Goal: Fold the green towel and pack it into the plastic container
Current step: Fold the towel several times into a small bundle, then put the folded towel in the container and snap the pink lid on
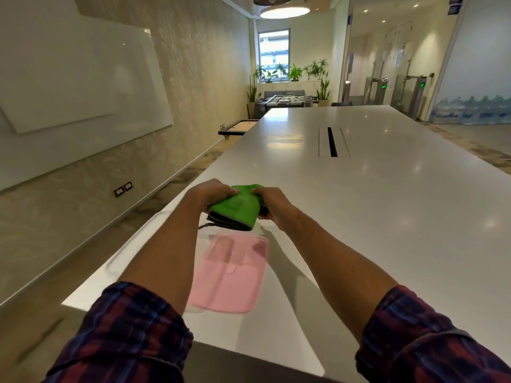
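The green towel (236,207) is folded into a thick small bundle with a grey trimmed edge showing at its near end. My left hand (206,196) grips its left side and my right hand (272,204) grips its right side, both held just above the white table. Under the bundle I make out the faint rim of a clear plastic container (206,226); most of it is hidden by the towel. The pink lid (231,272) lies flat on the table, nearer to me than the towel.
The long white table (387,203) stretches away, with a cable slot (331,141) in its middle. Its left edge runs close to my left arm; a wall with a whiteboard (83,76) stands to the left.
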Demonstrator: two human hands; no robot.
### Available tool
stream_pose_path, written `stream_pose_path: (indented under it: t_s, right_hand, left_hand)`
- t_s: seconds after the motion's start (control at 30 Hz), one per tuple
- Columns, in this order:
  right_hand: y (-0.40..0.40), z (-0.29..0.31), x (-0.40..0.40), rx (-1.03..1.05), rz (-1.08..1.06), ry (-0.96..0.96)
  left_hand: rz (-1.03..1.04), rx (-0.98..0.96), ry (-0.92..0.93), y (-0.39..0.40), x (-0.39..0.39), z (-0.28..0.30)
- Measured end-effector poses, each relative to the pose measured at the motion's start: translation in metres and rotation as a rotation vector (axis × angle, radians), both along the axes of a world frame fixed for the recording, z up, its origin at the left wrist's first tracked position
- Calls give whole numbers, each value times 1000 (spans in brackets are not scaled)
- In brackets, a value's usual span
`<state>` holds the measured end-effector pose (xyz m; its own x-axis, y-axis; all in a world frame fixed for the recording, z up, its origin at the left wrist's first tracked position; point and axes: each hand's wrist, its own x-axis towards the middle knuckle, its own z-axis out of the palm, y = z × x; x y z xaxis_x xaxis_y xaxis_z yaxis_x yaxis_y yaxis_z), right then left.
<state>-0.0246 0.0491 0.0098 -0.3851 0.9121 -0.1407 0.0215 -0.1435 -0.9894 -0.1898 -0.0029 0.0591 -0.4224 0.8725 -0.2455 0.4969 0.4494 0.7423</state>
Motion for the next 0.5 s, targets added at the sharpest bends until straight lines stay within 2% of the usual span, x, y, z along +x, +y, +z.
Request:
stream_pose_path:
  t_s: [0.23,0.5]
  right_hand:
    - [-27,7,-55,52,116,-56]
    - [-56,8,-95,160,272,-43]
  left_hand:
    - [103,-26,-34,-41,-53,16]
    - [168,-112,187,-84,-97,16]
